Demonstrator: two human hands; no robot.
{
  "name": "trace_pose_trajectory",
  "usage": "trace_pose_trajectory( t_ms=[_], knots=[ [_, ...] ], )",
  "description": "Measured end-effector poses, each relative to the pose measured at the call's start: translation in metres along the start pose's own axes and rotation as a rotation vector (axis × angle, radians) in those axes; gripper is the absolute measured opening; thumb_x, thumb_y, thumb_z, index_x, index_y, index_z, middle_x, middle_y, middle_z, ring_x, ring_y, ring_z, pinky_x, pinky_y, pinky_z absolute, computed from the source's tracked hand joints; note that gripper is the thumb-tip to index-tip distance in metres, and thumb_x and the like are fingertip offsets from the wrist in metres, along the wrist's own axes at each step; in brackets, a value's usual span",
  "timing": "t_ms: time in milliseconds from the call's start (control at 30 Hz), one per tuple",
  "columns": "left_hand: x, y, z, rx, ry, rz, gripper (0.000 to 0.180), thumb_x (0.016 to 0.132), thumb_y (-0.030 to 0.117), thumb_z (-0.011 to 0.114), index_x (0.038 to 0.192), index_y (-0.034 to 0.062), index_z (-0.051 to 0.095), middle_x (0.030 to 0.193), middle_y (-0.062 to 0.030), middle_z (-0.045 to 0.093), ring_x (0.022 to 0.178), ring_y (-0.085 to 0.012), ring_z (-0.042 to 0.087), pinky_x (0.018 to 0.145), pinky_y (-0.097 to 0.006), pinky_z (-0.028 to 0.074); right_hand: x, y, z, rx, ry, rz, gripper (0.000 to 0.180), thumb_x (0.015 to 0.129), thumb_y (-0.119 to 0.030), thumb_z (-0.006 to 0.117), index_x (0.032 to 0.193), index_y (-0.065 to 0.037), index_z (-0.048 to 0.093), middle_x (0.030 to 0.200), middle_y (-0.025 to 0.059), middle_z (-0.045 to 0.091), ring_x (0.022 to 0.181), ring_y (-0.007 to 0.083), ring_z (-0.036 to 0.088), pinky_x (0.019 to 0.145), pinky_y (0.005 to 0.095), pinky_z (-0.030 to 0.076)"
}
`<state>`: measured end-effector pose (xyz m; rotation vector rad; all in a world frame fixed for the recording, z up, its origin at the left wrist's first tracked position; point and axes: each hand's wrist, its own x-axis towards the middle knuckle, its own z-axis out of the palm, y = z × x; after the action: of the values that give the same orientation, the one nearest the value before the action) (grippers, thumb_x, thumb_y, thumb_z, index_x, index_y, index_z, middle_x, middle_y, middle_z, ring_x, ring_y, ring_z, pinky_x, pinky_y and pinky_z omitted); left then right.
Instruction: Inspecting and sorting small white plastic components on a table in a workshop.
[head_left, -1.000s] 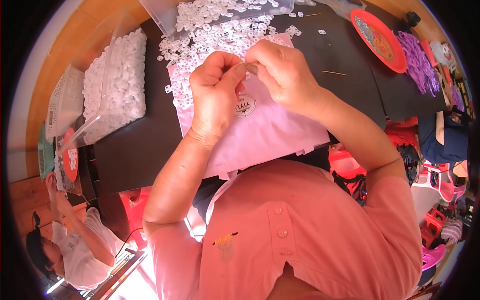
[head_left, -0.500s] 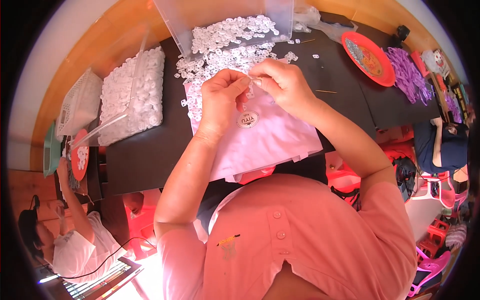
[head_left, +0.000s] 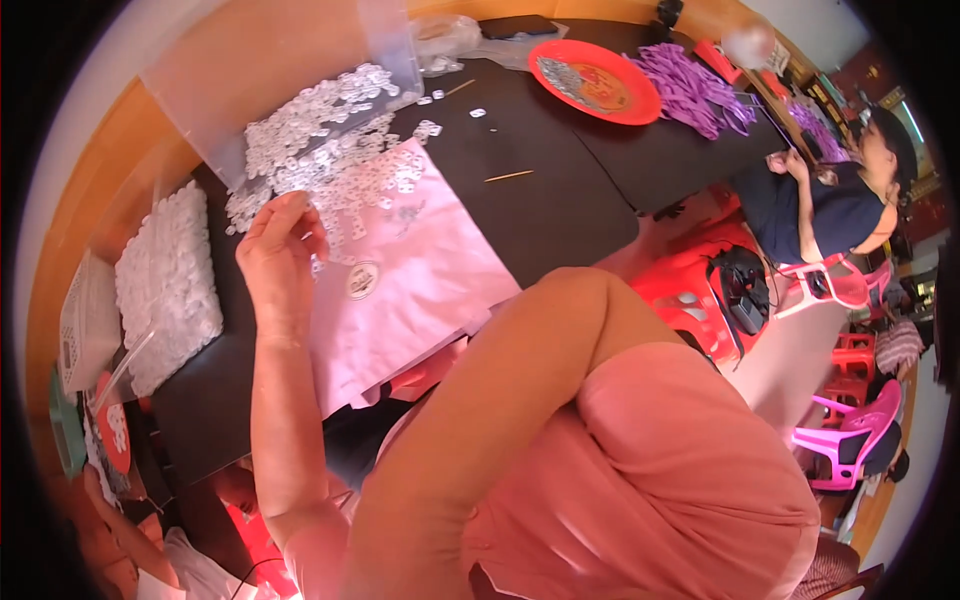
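The left hand (head_left: 280,255) is up over the pink cloth (head_left: 420,290), with its fingers curled close together. I cannot tell if it holds one of the small white pieces (head_left: 320,150). The pile of them lies just past the fingers, toward one o'clock. The cloth's long side runs from eleven o'clock to five o'clock on the black table (head_left: 560,180). The right hand is hidden behind the bent arm.

The left hand (head_left: 278,250) is hanging raised, fingers (head_left: 300,215) curling loosely together; the right forearm is bending upward, its hand out of view.
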<state>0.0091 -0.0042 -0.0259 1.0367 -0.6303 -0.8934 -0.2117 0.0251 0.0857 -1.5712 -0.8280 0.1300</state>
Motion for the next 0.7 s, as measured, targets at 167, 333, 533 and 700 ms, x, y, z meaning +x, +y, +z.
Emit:
trace_pose_trajectory(
  t_ms=[167,333,533,700],
  knots=[
    [0.007,0.007,0.015,-0.081,-0.057,-0.014,0.013,0.085,0.008,0.064,0.09,-0.0042,0.063,0.075,-0.0095,0.06,0.06,-0.0165,0.057,0.047,-0.03,0.043,0.011,-0.007,-0.012,0.064,-0.188,0.048,0.028,0.092,-0.017,0.056,0.116,-0.002,0.056,0.092,0.0164,0.063,0.083,0.0343,0.061,0.072,0.0397,0.049],
    [0.013,0.014,-0.009,-0.209,0.021,-0.029,0.011,0.087,0.008,0.063,0.088,-0.0027,0.06,0.075,-0.0094,0.06,0.062,-0.0175,0.058,0.049,-0.03,0.044,0.008,0.003,-0.036,0.146,-0.372,0.085,0.028,0.093,-0.019,0.057,0.114,-0.001,0.056,0.093,0.0173,0.063,0.084,0.0351,0.062,0.073,0.0393,0.05],
    [0.017,0.023,-0.011,-0.254,0.046,0.029,0.011,0.088,0.007,0.061,0.091,-0.0034,0.058,0.076,-0.0097,0.059,0.063,-0.0178,0.057,0.05,-0.03,0.044,-0.04,0.02,-0.111,-0.002,0.481,0.318,0.031,0.081,-0.008,0.065,0.109,0.005,0.062,0.099,0.0135,0.07,0.076,0.0151,0.065,0.065,0.0275,0.05],
    [0.02,0.023,-0.014,-0.23,0.06,0.0,0.012,0.089,0.008,0.059,0.091,-0.0037,0.058,0.076,-0.0095,0.059,0.062,-0.017,0.056,0.05,-0.03,0.043,-0.088,0.122,-0.222,-1.191,0.909,0.743,0.013,0.079,-0.013,0.066,0.089,-0.005,0.069,0.079,0.0078,0.07,0.073,0.0176,0.066,0.064,0.0319,0.048]
  ],
)
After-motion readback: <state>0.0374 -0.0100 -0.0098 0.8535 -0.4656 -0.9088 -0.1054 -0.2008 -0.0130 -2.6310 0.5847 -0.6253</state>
